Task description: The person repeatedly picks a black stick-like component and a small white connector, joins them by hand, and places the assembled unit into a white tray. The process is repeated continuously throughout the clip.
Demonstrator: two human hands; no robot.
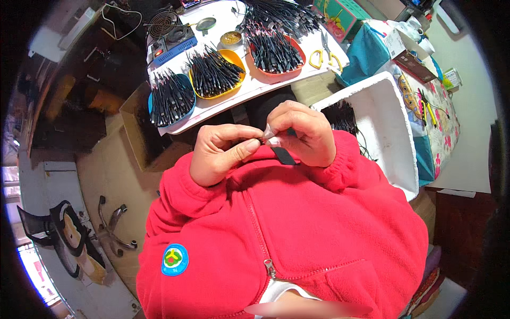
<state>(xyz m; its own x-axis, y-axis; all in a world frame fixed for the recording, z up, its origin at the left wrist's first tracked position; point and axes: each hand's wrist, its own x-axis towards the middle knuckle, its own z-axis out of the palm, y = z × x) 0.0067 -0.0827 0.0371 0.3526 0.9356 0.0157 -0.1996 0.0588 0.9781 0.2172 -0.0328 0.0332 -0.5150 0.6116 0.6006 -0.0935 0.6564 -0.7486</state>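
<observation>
In front of my chest, my left hand (226, 151) and my right hand (303, 133) meet fingertip to fingertip. Both are closed in a pinch on the thin reddish wire ends of a black cable, mostly hidden by the fingers. A flat black piece (284, 155) shows under my right hand, seemingly part of that cable. Whitish wrapping covers the tips of my right thumb and forefinger. Beyond my hands, bundles of short black cables fill a blue tray (192, 109), a yellow tray (240, 59) and a red-orange tray (284, 76) on the white table (212, 114).
Further back are a blue device with a round grille (164, 25), a small tin of amber material (231, 38), yellow-handled scissors (325, 52) and a loose cable heap (279, 16). A white foam box (396, 138) with black cables stands right. A cardboard box (135, 133) lies left.
</observation>
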